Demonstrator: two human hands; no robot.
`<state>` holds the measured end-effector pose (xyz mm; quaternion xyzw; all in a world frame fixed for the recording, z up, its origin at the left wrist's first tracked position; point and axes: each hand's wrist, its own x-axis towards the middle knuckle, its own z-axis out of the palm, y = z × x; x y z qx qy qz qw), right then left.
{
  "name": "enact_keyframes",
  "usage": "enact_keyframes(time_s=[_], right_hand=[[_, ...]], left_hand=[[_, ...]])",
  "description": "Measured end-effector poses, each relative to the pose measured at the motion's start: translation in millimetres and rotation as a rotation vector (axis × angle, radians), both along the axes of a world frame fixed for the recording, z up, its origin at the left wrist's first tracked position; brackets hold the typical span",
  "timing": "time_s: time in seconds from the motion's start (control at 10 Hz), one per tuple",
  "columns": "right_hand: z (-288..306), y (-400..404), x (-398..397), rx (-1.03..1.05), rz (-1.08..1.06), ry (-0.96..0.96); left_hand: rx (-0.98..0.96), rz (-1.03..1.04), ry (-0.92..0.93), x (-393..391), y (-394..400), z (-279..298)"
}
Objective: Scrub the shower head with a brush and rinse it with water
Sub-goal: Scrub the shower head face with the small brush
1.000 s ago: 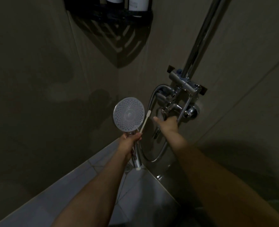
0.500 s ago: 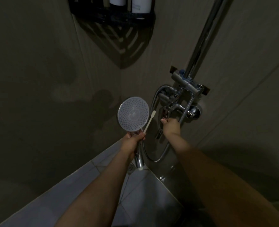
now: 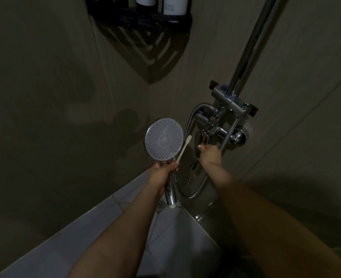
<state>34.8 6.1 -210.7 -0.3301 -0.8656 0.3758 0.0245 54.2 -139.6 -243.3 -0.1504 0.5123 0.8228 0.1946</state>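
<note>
My left hand (image 3: 162,173) grips the chrome handle of the round shower head (image 3: 164,139), whose nozzle face is turned up toward me. The same hand also holds a thin white brush (image 3: 183,148), which slants up past the head's right rim. My right hand (image 3: 209,153) is at the chrome tap fitting (image 3: 219,130) on the wall, its fingers curled around a lever there. The metal hose (image 3: 193,192) loops below the two hands. No water shows at the nozzles.
A chrome riser pipe (image 3: 249,43) runs up the right wall from the mixer. A dark corner shelf (image 3: 139,19) with two bottles hangs at the top. Pale floor tiles (image 3: 113,213) and a floor drain (image 3: 160,205) lie below. The room is dim.
My right hand has slid slightly left along the tap fitting and closed on the lever. The shower head and brush stay in my left hand; the view shifted a little.
</note>
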Motion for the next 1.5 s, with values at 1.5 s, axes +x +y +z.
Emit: enact_keyframes(time_s=[1.5], right_hand=[[-138.8, 50.6, 18.4, -0.367, 0.133, -0.48]], left_hand=[[-0.128, 0.152, -0.143, -16.4, -21.0, -27.0]])
